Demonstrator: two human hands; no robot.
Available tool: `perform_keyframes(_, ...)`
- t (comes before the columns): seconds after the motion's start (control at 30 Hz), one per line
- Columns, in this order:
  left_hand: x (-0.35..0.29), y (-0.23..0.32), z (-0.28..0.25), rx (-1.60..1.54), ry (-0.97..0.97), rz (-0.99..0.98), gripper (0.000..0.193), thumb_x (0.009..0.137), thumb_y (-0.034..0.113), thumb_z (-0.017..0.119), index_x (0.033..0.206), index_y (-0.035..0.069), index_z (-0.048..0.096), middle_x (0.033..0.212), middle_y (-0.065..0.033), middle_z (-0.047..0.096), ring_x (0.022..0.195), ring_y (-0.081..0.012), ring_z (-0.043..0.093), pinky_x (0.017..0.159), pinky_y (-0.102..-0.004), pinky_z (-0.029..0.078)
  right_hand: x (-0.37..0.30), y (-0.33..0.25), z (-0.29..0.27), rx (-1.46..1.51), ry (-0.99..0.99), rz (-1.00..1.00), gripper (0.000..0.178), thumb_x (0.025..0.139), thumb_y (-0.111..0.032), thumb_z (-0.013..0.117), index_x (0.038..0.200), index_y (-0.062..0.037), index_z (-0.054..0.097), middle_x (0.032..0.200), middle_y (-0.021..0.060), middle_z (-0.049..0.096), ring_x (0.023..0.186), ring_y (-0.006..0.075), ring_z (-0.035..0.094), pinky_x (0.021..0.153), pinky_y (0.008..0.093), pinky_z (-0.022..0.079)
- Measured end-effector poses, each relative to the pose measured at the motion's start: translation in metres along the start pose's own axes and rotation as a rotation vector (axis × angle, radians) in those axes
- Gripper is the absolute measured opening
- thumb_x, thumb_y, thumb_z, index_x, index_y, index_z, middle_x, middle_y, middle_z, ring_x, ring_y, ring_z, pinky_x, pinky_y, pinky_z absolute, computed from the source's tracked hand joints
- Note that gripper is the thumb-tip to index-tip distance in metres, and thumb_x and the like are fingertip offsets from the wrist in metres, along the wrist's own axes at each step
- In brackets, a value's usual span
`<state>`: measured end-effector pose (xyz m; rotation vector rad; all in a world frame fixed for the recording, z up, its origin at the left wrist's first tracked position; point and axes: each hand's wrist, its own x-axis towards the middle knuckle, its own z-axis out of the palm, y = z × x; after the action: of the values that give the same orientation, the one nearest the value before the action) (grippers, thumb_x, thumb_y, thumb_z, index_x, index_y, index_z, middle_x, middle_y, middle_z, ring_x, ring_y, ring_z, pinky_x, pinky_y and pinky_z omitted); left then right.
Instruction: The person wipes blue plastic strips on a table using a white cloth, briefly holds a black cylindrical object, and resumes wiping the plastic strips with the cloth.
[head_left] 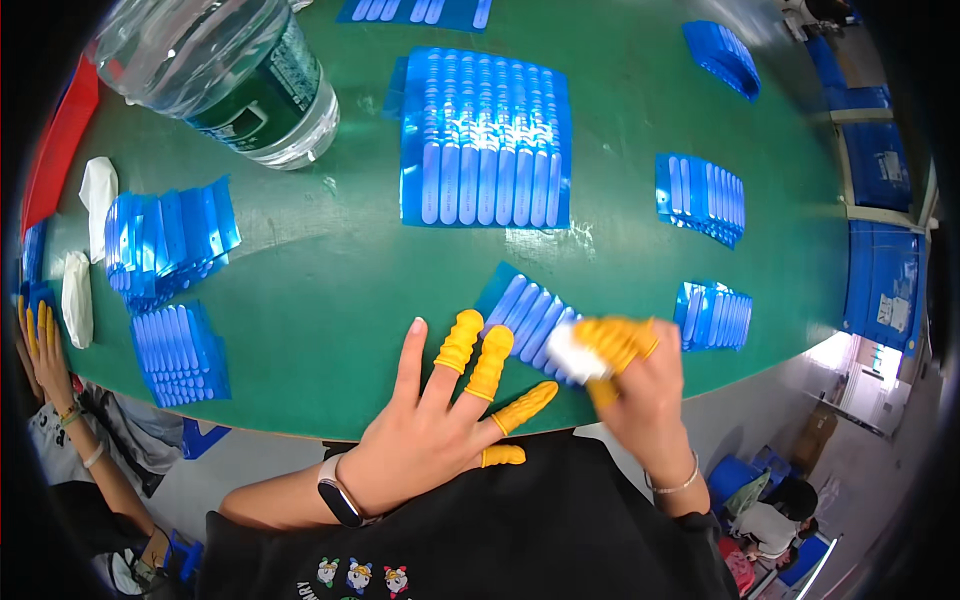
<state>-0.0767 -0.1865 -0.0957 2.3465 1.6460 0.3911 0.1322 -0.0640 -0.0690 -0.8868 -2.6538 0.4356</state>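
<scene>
Blue film sheet [537, 312] with pale rounded strips lies, in the head view, near the front edge of the green desk [330, 260], turned at a slant between the two hands. The left hand [425, 435] is flat and spread, grasping nothing; its ring and middle fingertips, in yellow finger cots, rest at the sheet's left side. The right hand [645, 390] is clenched on a white wad [580, 354] set against the strips at the sheet's right end; both are blurred, and the wad hides part of the sheet.

The step in hand looks like wiping. To do it well, press the cotted fingertips down close to the sheet's edge so it cannot skid or buckle, and draw the wad lengthwise along the strips, away from the holding fingers. Use light, even pressure, since thin film may crease or a strip may lift at its rounded end. Turn the wad to a clean face now and then. Keep the sheet off the desk's front edge, and clear of the small stack [713, 316] beside the desk's right edge.
</scene>
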Motion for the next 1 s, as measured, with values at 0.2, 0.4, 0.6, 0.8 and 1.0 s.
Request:
perform_keyframes(0.2,0.002,0.004,0.003,0.041,-0.016,0.006,0.069,0.076,0.069,0.06,0.137,0.037,0.056,0.149,-0.0244,0.039,0.137,-0.0478,0.038,0.109,-0.0721,0.024,0.004,-0.003,-0.004,0.007,-0.036,-0.08,0.039,0.066,-0.001,0.076,0.104,-0.0076,0.071,0.108,0.0066,0.063,0.088,0.0266,0.057,0.077,0.0411,0.041)
perform_keyframes(0.4,0.003,0.003,0.0,0.036,-0.044,0.002,0.074,0.077,0.059,0.064,0.144,0.028,0.05,0.141,-0.017,0.047,0.134,-0.0434,0.042,0.11,-0.0712,0.027,0.017,-0.007,-0.001,0.001,-0.085,-0.162,0.039,0.065,-0.002,0.075,0.104,-0.0063,0.071,0.107,0.0074,0.062,0.087,0.026,0.057,0.079,0.0418,0.043)
perform_keyframes(0.6,0.003,0.004,0.005,0.063,0.048,-0.02,0.066,0.081,0.055,0.063,0.14,0.028,0.055,0.137,-0.015,0.049,0.132,-0.0404,0.044,0.11,-0.0699,0.028,0.03,0.001,0.008,0.093,-0.057,-0.212,0.036,0.067,-0.006,0.076,0.103,-0.0049,0.07,0.104,0.0081,0.064,0.086,0.026,0.058,0.079,0.0413,0.044)
perform_keyframes(0.8,0.006,0.003,0.0,0.09,-0.003,-0.008,0.055,0.083,0.055,0.064,0.135,0.038,0.059,0.138,-0.0185,0.049,0.128,-0.0423,0.046,0.11,-0.0694,0.026,0.023,0.01,0.002,0.055,-0.052,-0.15,0.037,0.067,-0.007,0.079,0.103,-0.0055,0.07,0.105,0.0074,0.064,0.087,0.0258,0.059,0.081,0.0415,0.044)
perform_keyframes(1.0,0.006,0.005,0.003,0.052,0.05,-0.04,0.053,0.082,0.053,0.065,0.133,0.037,0.062,0.138,-0.0194,0.05,0.128,-0.0426,0.045,0.11,-0.0694,0.026,0.011,0.02,-0.007,0.063,-0.067,-0.117,0.037,0.067,-0.008,0.08,0.103,-0.0076,0.072,0.102,0.0063,0.066,0.084,0.0254,0.06,0.079,0.0387,0.044)
